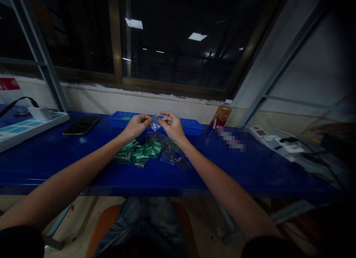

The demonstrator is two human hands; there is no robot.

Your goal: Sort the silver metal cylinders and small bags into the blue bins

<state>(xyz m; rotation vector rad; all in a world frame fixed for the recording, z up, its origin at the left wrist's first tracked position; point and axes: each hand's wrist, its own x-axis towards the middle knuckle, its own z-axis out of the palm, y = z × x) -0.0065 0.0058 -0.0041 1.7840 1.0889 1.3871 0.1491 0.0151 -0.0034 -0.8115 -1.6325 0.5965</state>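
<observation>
Both my hands are raised above the blue table [55, 158], close together. My left hand [137, 125] and my right hand [171, 125] each pinch an edge of a small clear plastic bag [155, 124] held between them. Below them lies a pile of green parts and small clear bags [141, 150] on the table. A few more clear bags with small metal pieces [175, 159] lie just right of the pile. A shallow blue tray [191, 126] stands right behind my hands.
A black phone [81, 125] lies at the left, beside a white power strip [30, 124] with a plug. A red and yellow packet [221, 117] leans on the wall. Another power strip with cables [275, 139] sits at the right. A dark window fills the back.
</observation>
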